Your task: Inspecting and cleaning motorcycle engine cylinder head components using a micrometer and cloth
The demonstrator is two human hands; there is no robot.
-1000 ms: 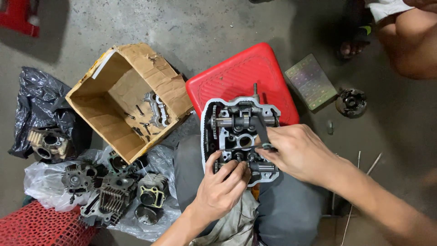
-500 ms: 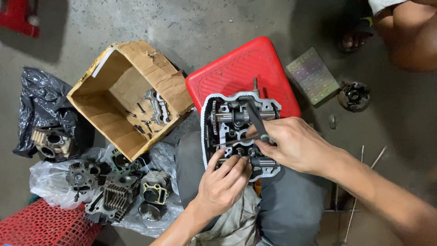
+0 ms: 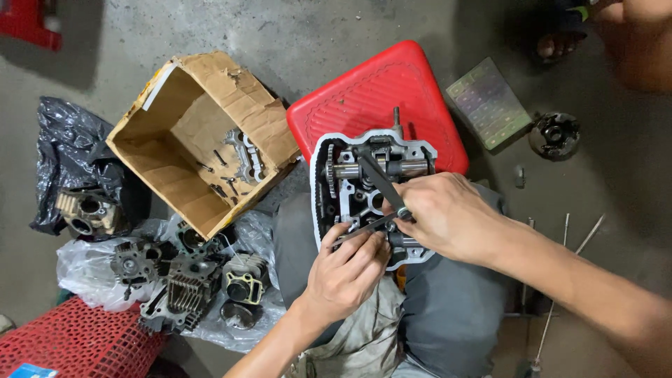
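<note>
While it rests on the person's lap, against the near edge of a red plastic stool (image 3: 378,98), the engine head (image 3: 350,185) lies open side up, its shaft and gear showing across the upper part. Two thin metal tools meet over its middle. The right hand (image 3: 451,217) is closed around a dark wrench (image 3: 381,185) that slants up and left from the fingers into the engine head. The left hand (image 3: 346,269) comes in from below, its fingers pinched on a thin flat metal strip (image 3: 367,225) that points right toward the end of the wrench. The two hands are close together, nearly touching over the lower half of the part. Grey trousers (image 3: 448,308) and a crumpled grey cloth (image 3: 364,336) lie under the wrists.

To the left of the stool stands an open, torn cardboard box (image 3: 203,133) with a metal bracket and a few bolts on its bottom. Below the box, several finned engine parts (image 3: 189,280) sit on a clear plastic bag (image 3: 84,269), and a black plastic bag (image 3: 63,154) further left has another metal part at its lower edge. A red mesh crate (image 3: 70,343) fills the lower left corner. To the right of the stool, on the concrete floor (image 3: 350,28), lie a flat greenish card (image 3: 488,103) and a round dark metal part (image 3: 554,135). Thin metal rods (image 3: 563,280) lie beside the right forearm. Another person's bare limb (image 3: 640,38) shows in the upper right corner.
</note>
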